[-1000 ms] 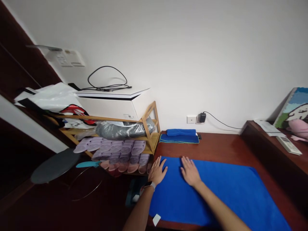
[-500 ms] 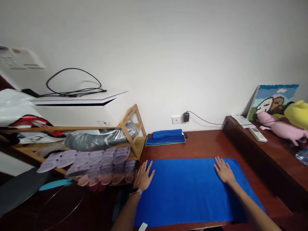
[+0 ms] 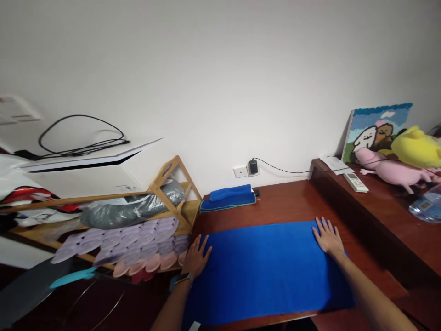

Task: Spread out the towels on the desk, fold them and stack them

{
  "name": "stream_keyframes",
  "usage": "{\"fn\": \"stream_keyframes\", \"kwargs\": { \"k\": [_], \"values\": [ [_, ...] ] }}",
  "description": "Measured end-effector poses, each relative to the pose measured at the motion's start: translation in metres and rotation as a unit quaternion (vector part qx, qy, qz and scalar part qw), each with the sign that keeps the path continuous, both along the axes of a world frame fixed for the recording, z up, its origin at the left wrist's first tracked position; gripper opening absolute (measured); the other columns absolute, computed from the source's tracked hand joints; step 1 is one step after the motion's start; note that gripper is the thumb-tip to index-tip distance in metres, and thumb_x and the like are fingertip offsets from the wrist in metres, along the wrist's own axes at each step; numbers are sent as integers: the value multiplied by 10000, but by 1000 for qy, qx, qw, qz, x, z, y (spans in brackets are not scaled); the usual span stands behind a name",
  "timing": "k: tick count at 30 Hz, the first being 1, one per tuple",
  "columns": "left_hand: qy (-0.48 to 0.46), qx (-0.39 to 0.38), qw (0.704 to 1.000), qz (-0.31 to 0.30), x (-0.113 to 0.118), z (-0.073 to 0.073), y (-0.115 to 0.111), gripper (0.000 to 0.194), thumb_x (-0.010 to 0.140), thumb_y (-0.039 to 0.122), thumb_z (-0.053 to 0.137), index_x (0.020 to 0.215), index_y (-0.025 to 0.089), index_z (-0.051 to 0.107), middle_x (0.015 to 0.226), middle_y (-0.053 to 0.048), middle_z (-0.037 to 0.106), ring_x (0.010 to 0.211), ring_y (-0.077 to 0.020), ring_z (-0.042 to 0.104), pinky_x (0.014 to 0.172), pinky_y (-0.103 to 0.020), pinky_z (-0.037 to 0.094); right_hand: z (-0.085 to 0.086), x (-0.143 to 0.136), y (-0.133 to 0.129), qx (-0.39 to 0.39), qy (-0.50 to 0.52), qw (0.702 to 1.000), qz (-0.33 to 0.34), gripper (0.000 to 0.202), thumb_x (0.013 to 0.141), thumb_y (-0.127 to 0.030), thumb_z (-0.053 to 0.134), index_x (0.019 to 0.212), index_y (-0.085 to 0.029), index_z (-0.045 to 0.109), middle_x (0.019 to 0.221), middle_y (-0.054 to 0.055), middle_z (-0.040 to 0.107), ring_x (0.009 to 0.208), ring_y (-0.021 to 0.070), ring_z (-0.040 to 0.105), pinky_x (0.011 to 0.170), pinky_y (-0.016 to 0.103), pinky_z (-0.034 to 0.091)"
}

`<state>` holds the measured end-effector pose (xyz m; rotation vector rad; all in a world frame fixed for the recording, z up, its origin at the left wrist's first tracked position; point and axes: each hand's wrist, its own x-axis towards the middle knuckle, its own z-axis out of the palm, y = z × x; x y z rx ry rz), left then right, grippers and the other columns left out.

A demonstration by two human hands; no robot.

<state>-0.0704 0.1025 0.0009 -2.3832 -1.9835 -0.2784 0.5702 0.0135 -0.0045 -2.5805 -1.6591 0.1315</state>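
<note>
A blue cloth [image 3: 265, 271] lies spread flat on the reddish-brown desk [image 3: 282, 200]. My left hand [image 3: 197, 258], with a watch on the wrist, rests with fingers spread on the cloth's left edge. At the cloth's far right corner lies my right hand [image 3: 329, 236], palm down and fingers apart. Neither hand grips anything. Behind the cloth, near the wall, a folded blue cloth [image 3: 229, 197] with a green edge sits on the desk.
To the left, a wooden rack [image 3: 193, 209] holds slippers [image 3: 138, 239] and a white box [image 3: 86, 177]. On the raised ledge at right are a remote [image 3: 356, 182], a pink plush toy [image 3: 392, 169] and a plastic bottle [image 3: 427, 204]. A black charger [image 3: 253, 166] is plugged into the wall.
The view has shifted and tilted slightly. My right hand has moved outward to the cloth's far right corner, whose edge now lies under it. My left hand stays at the left edge.
</note>
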Motion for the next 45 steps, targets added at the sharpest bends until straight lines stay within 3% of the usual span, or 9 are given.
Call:
{"fn": "stream_keyframes", "kwargs": {
  "k": [8, 19, 22, 25, 28, 31, 35, 42, 45],
  "values": [
    [-6, 12, 1000, -10, -4, 0, -6, 656, 1019, 608, 389, 1584, 280, 452, 1685, -113, 392, 1495, -327, 442, 1186, -529, 392, -2, 3, 0, 0, 2, 1000, -17, 764, 1004, -623, 132, 1681, -275, 203, 1765, 76, 156, 1615, 301, 140, 1282, 548, 132],
    [-40, 14, 999, -21, 3, 9, -21, 657, 1023, 625, 416, 1609, 329, 398, 1711, -77, 347, 1554, -275, 354, 1272, -518, 261, 0, 10, 11, -40, 18, 998, -36, 845, 947, -589, 212, 1655, -137, 302, 1722, 182, 254, 1602, 320, 192, 1283, 534, 167],
    [-53, 13, 998, -20, 4, 8, -22, 669, 1023, 634, 417, 1618, 330, 381, 1730, -73, 301, 1581, -274, 298, 1281, -506, 243, 25, -75, 29, 44, -3, 999, 15, 789, 956, -463, 225, 1623, -61, 349, 1704, 188, 301, 1603, 313, 199, 1295, 522, 160],
    [-69, 14, 997, -21, 5, 7, -23, 680, 1017, 640, 426, 1619, 326, 380, 1735, -80, 286, 1589, -286, 275, 1279, -510, 243, 50, -222, 41, 103, 40, 972, 207, 714, 1010, -403, 225, 1613, -44, 357, 1702, 170, 317, 1598, 294, 221, 1308, 487, 127],
    [-85, 22, 996, -22, 5, 3, -21, 682, 1012, 635, 437, 1615, 320, 391, 1730, -81, 300, 1588, -304, 273, 1275, -533, 240, 61, -358, 46, 47, 116, 930, 346, 715, 1047, -465, 245, 1649, -80, 282, 1722, 139, 259, 1601, 272, 213, 1306, 467, 147],
    [-94, 24, 995, -27, 4, -1, -19, 690, 1008, 639, 442, 1613, 312, 397, 1727, -87, 306, 1584, -317, 279, 1272, -546, 243, 58, -413, 49, 12, 143, 908, 393, 715, 1066, -481, 222, 1649, -70, 268, 1727, 144, 209, 1612, 257, 165, 1310, 477, 126],
    [-94, 18, 995, -25, 2, -2, -17, 688, 1006, 643, 438, 1614, 323, 396, 1728, -75, 306, 1583, -323, 281, 1274, -549, 236, 44, -341, 41, 11, 119, 926, 359, 775, 1058, -588, 202, 1656, -98, 262, 1726, 130, 209, 1610, 251, 171, 1312, 478, 125],
    [-73, 14, 997, -20, 3, -1, -12, 686, 1012, 653, 408, 1621, 340, 370, 1735, -54, 293, 1590, -297, 266, 1276, -540, 229, 6, -38, -2, -12, 18, 997, 70, 810, 1019, -577, 131, 1660, -97, 252, 1727, 137, 251, 1606, 280, 189, 1297, 506, 177],
    [-52, 17, 998, -23, 2, -2, -9, 690, 1007, 654, 408, 1610, 319, 398, 1722, -74, 321, 1575, -310, 302, 1269, -542, 244, -6, 35, -16, -20, 8, 1000, 2, 822, 1009, -567, 91, 1674, -92, 183, 1743, 113, 210, 1611, 242, 173, 1305, 453, 158]
  ]
}}
